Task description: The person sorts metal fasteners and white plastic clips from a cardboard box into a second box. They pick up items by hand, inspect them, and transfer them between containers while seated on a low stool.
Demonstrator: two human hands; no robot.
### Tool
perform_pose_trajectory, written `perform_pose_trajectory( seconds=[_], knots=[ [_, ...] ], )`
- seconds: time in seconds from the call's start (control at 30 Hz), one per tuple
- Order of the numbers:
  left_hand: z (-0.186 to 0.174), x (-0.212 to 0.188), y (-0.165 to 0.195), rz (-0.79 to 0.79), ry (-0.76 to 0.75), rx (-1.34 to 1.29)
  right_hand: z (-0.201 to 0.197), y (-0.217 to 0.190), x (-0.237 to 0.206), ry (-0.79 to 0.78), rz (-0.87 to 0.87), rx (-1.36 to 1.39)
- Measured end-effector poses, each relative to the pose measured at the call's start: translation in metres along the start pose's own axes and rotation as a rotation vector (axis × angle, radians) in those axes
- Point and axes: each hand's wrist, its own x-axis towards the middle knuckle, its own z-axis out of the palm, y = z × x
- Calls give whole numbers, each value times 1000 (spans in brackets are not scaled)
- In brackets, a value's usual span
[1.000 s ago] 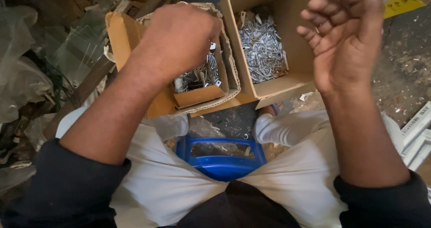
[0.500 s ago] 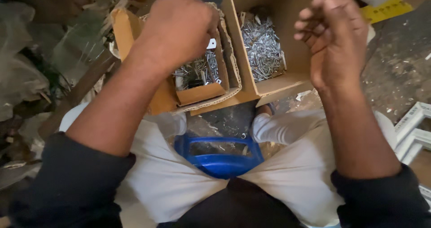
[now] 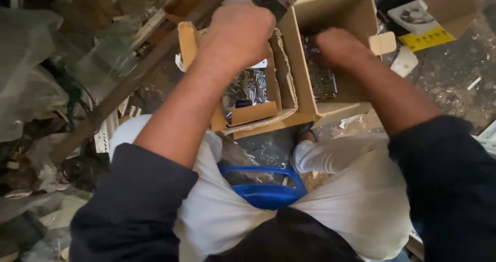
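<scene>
My left hand [image 3: 240,35] hovers curled over a small open cardboard box [image 3: 253,112] that holds silvery screws [image 3: 248,89]. Only the back of the hand shows, so its fingers and anything in them are hidden. My right hand [image 3: 338,48] is down inside a larger open cardboard box [image 3: 305,76] right beside the small one. It rests among a dark heap of screws [image 3: 323,81], with the fingertips out of sight. Both boxes stand on the ground in front of my knees.
A blue plastic seat [image 3: 266,192] shows between my legs. A carton with a fan picture [image 3: 423,14] lies at the upper right. Clear plastic sheeting [image 3: 31,60] and a long wooden slat [image 3: 129,81] clutter the left. Debris covers the grey floor [image 3: 454,86].
My right hand, raised with open fingers before, has dropped into the larger box. My left hand stays over the small box. The view has shifted slightly.
</scene>
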Motion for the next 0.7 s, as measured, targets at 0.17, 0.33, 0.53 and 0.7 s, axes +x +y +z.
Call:
perform_pose_trajectory(
  seconds=[0.17, 0.33, 0.53, 0.7],
  knots=[
    [-2, -3, -10, -20, -36, -30, 16, -15, 21, -45, -97, -222],
    [-3, -7, -16, -5, -7, -32, 26, -19, 30, -40, -79, -128],
    [-2, -16, -21, -21, -34, -23, 27, -24, 31, -46, -77, -282],
    [-4, -18, -22, -5, -46, -6, 23, -16, 33, 65, -52, -309]
  ],
)
